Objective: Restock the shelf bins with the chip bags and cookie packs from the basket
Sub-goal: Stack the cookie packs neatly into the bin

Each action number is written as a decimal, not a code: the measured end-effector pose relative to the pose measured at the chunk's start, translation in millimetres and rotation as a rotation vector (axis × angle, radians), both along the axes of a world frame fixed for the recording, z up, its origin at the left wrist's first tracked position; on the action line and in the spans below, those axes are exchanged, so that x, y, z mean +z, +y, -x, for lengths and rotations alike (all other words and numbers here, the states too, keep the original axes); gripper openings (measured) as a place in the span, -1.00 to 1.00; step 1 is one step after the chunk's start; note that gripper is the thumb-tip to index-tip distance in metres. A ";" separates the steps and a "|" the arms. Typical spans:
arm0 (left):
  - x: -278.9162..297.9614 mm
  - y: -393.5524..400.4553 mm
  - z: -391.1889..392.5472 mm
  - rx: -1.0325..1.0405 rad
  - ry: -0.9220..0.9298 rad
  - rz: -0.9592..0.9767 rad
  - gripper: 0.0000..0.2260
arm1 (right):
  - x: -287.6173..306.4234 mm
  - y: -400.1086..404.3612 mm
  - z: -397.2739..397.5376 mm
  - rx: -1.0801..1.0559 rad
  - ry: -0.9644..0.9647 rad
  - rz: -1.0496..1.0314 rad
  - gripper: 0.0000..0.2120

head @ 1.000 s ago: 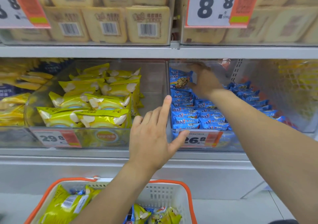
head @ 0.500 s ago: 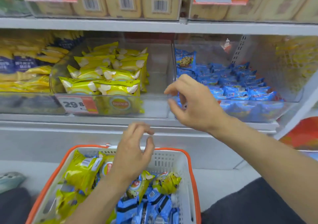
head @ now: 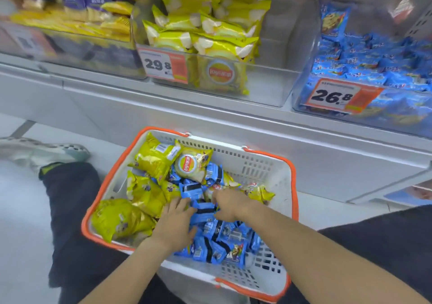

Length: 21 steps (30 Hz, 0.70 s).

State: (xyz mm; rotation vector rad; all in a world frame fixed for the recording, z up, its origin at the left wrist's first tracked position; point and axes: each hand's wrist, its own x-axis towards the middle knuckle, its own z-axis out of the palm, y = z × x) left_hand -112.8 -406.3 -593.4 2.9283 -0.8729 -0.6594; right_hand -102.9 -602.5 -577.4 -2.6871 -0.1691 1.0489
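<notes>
A grey metal shelf (head: 233, 119) runs across the view, its flat front panel dropping to a pale, smooth floor (head: 21, 222). On the clear fronts above hang 2 white-and-orange price tags, one reading 29.8 (head: 163, 65) and one reading 26.8 (head: 336, 95). The light is even and bright, with soft glare on the clear plastic, and the upper left is blurred.

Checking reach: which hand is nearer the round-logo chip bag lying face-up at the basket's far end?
Right. The right hand lies just below the round-logo chip bag; the left hand sits farther back, toward the person.
</notes>
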 end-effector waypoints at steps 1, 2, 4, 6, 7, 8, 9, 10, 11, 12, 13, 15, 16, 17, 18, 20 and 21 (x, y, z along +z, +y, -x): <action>-1.2 1.0 2.1 -0.015 -0.006 -0.004 -0.54 | -13.0 6.3 2.1 -0.073 0.002 -0.047 -0.61; -2.4 1.5 2.9 -0.031 -0.045 0.000 -0.56 | -24.0 12.2 5.4 -0.148 -0.011 -0.098 -0.57; -7.7 4.3 5.6 -0.044 -0.124 -0.033 -0.61 | -43.1 23.7 15.6 -0.299 -0.052 -0.196 -0.50; -12.6 8.5 9.4 -0.035 -0.148 -0.019 -0.63 | -58.9 32.3 29.3 -0.382 -0.076 -0.248 -0.45; -14.7 9.9 11.3 -0.031 -0.145 0.006 -0.64 | -66.8 35.4 35.8 -0.391 -0.082 -0.248 -0.44; -16.5 10.4 12.6 -0.032 -0.150 0.028 -0.64 | -73.7 37.5 41.2 -0.397 -0.093 -0.240 -0.44; -18.5 11.1 13.6 -0.033 -0.160 0.045 -0.64 | -78.8 38.8 45.1 -0.410 -0.114 -0.242 -0.47; -19.2 11.1 13.8 -0.030 -0.167 0.055 -0.65 | -81.7 39.6 46.9 -0.422 -0.140 -0.248 -0.53; -19.1 10.8 13.8 -0.016 -0.162 0.067 -0.66 | -83.1 39.8 46.9 -0.423 -0.173 -0.256 -0.59; -18.7 10.4 13.7 0.001 -0.156 0.082 -0.68 | -82.2 39.7 45.5 -0.411 -0.198 -0.266 -0.63; -18.7 9.9 13.7 0.020 -0.151 0.103 -0.69 | -81.0 39.1 43.5 -0.389 -0.216 -0.278 -0.65; -19.4 9.8 14.3 0.047 -0.132 0.148 -0.70 | -76.8 37.2 39.2 -0.368 -0.216 -0.304 -0.64; -20.3 9.9 14.6 0.061 -0.122 0.171 -0.70 | -75.2 36.3 37.6 -0.375 -0.200 -0.310 -0.64; -21.5 10.3 14.9 0.073 -0.119 0.193 -0.71 | -73.7 35.4 36.5 -0.392 -0.176 -0.315 -0.64; -22.6 10.2 14.3 0.084 -0.116 0.220 -0.72 | -70.3 34.1 35.1 -0.415 -0.142 -0.325 -0.62; -23.2 9.4 13.1 0.134 -0.085 0.304 -0.72 | -60.4 29.6 30.0 -0.440 -0.030 -0.366 -0.57; -23.4 9.3 12.0 0.169 -0.070 0.354 -0.69 | -52.0 26.3 25.6 -0.420 0.036 -0.376 -0.57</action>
